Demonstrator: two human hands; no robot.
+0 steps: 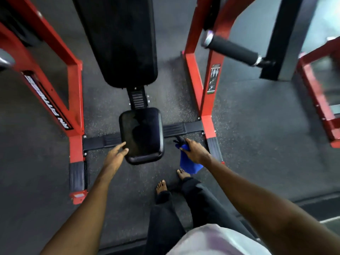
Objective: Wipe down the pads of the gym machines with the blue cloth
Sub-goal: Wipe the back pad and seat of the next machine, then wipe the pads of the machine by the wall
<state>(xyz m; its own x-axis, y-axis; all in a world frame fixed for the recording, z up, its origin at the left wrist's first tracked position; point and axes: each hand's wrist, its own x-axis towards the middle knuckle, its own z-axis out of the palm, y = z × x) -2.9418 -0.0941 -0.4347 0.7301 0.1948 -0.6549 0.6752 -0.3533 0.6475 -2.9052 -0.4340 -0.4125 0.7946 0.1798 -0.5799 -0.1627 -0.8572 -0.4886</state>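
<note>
Blue cloth (189,163) hangs gripped in my right hand (196,151), right of the seat pad (141,133), left hand (115,157) loose; wiping looks unstarted.

Open floor (128,181) on near side of seat pad (141,135) and in gaps either side. Left upright (76,100), right upright (206,111) wall gaps. Back pad (125,41) blocks far side. Crossbar (176,128) low underneath.
</note>
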